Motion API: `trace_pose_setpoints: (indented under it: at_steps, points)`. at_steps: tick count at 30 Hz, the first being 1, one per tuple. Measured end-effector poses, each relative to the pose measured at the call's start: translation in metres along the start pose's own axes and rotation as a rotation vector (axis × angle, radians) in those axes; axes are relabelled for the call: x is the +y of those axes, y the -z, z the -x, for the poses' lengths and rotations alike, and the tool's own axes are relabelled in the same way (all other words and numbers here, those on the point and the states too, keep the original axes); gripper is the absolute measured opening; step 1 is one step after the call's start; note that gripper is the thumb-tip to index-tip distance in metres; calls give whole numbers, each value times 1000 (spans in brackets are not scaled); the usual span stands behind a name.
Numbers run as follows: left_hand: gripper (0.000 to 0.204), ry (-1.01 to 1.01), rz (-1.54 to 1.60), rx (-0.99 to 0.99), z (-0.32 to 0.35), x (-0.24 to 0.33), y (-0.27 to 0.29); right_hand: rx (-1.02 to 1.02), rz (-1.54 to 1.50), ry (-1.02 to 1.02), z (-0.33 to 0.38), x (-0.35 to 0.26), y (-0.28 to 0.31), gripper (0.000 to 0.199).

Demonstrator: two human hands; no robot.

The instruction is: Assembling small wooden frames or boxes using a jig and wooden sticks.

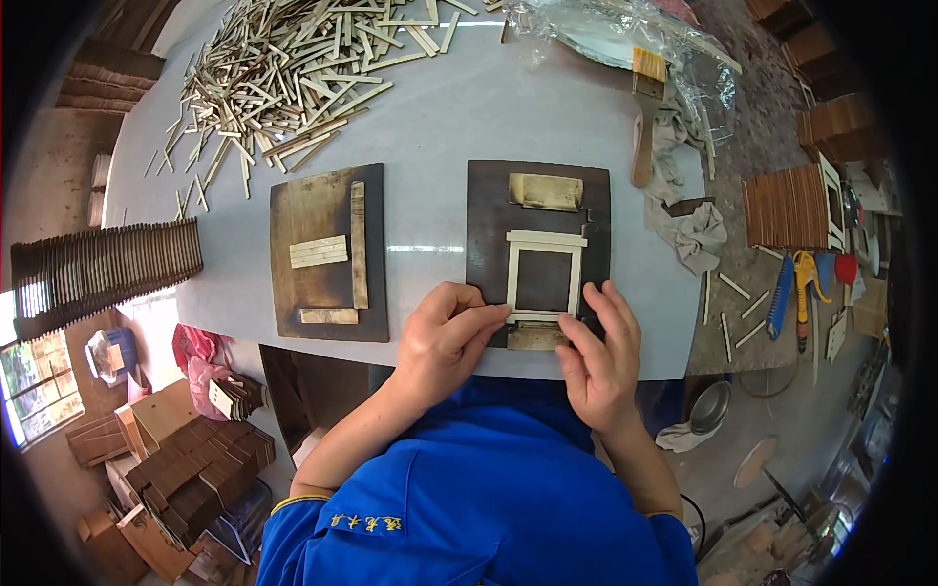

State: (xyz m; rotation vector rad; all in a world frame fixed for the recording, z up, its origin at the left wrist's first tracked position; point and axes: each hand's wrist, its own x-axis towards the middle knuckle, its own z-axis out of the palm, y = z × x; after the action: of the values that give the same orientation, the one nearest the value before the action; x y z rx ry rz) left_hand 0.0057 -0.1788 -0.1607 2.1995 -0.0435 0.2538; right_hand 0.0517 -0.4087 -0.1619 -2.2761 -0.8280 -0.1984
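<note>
A small pale wooden frame (514,277) of thin strips, with a longer strip across its top, lies flat on a dark board (489,200) in front of me. My left hand (440,337) is closed, thumb and forefinger pinched at the frame's lower left corner. At the lower right corner rests the forefinger of my right hand (604,354), its other fingers spread. Brass-coloured pieces (561,192) sit on the board above and below the frame. Left of it, a second board (293,210) carries brownish guide strips (359,244) and several pale strips side by side (319,252).
A heap of thin wooden strips (293,78) covers the table's (420,127) far left. A brush (645,117), crumpled plastic (708,73) and a rag (696,234) lie far right. Stacked frames stand left (107,269) and right (787,205), with tools (803,283) nearby.
</note>
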Motion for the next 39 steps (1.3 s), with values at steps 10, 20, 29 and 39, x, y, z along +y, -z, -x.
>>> trace_pose_setpoints:
  at_steps: [10,20,29,39]
  points:
    - [17,291,496,43,-2,10,11,-95,-78,-71,-10,1,4,38]
    - [16,696,890,-100,-9,19,21,-134,50,56,-17,7,5,37]
    - [14,682,935,14,-6,20,13,-161,-6,45,-15,11,9,36]
    - [19,112,146,37,3,6,3,-167,-34,0,-6,11,14,45]
